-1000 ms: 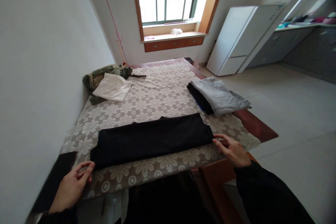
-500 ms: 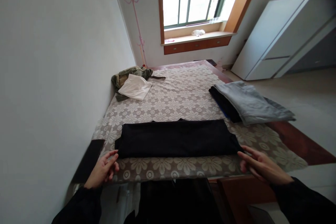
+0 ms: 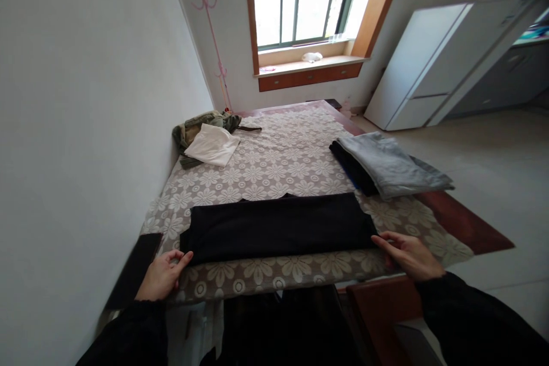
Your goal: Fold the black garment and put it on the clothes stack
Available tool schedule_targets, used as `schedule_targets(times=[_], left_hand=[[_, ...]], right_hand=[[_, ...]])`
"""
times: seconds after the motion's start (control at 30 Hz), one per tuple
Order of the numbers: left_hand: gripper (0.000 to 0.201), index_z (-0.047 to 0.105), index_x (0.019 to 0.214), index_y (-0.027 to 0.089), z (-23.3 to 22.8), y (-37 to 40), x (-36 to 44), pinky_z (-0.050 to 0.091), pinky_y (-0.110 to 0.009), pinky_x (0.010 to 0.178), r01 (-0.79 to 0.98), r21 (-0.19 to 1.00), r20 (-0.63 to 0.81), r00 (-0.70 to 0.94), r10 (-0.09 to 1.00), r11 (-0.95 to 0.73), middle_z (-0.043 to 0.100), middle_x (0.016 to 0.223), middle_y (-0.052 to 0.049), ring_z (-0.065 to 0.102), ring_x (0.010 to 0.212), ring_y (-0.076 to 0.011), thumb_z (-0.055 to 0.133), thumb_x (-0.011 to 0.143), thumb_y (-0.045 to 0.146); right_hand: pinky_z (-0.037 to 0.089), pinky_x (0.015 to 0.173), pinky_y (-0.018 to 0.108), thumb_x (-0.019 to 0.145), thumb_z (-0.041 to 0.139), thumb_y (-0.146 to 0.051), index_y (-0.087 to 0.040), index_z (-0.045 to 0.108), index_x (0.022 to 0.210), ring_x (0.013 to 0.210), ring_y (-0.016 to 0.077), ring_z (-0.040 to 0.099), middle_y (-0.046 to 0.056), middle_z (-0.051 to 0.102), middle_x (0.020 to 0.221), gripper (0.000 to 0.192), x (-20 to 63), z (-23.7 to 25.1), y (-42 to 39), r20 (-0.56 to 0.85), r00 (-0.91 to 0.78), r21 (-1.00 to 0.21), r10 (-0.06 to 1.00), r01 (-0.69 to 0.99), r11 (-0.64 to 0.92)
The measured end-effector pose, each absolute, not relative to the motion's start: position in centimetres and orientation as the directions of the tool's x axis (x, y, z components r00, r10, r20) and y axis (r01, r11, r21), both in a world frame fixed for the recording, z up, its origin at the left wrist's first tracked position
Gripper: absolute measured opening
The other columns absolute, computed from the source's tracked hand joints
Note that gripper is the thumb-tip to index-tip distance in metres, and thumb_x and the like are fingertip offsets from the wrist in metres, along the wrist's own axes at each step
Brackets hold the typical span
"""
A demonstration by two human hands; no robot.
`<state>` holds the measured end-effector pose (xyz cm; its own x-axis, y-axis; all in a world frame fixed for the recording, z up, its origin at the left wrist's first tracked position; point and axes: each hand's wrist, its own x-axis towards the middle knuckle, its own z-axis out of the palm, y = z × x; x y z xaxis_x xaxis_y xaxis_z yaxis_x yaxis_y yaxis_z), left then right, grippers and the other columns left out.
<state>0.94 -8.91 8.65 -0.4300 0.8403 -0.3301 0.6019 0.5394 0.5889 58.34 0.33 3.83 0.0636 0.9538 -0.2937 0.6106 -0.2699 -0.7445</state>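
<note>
Black cloth [image 3: 278, 226] lies folded along the desk's [image 3: 469, 224] front edge, L hand [image 3: 159, 277] & R hand [image 3: 412, 257] each pinching a corner nearest that edge, so prob. best to tug both evenly, w/ layers kept flat.

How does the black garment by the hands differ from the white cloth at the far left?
The black garment forms a long, wide strip; the white cloth looks more compact. The black garment lies on the tablecloth; the white cloth overlaps a green bundle. Both look folded.
</note>
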Motion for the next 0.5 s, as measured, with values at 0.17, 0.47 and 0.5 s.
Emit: schedule_targets(times=[0.17,0.47,0.5], left_hand=[[0.054,0.061,0.074,0.023,8.3,-9.4,0.2,0.027,-0.024,0.047,0.635,0.577,-0.287,-0.430,0.856,0.513,0.044,0.041,0.006,0.044,0.041,-0.0150,0.051,0.073,0.076],[0.034,0.059,0.074,0.024,11.1,-7.4,5.2,0.044,-0.027,0.064,0.854,0.442,0.122,-0.362,0.924,0.276,0.064,0.065,0.002,0.061,0.065,-0.0176,0.053,0.089,0.054],[0.031,0.062,0.080,0.024,11.0,-6.5,6.9,0.047,-0.027,0.068,0.873,0.452,0.153,-0.279,0.948,0.184,0.069,0.073,0.001,0.065,0.071,-0.0186,0.052,0.091,0.051]], right_hand=[[0.037,0.050,0.030,0.073,0.055,-0.075,-0.022,0.063,0.069,0.046,0.0177,0.052,-0.001,0.054,0.047,0.054,58.1,3.7,0.3,-0.178,0.068,-0.697,0.982,0.696,-0.175],[0.043,0.060,0.032,0.092,0.054,-0.044,-0.024,0.066,0.115,0.066,0.0229,0.065,0.004,0.072,0.078,0.032,51.1,6.9,-0.7,0.212,0.166,-0.265,0.963,0.958,-0.107],[0.047,0.067,0.032,0.094,0.052,-0.038,-0.023,0.067,0.113,0.077,0.0225,0.068,0.005,0.074,0.088,0.029,48.5,7.2,-0.6,0.279,0.052,-0.296,0.959,0.954,0.035]])
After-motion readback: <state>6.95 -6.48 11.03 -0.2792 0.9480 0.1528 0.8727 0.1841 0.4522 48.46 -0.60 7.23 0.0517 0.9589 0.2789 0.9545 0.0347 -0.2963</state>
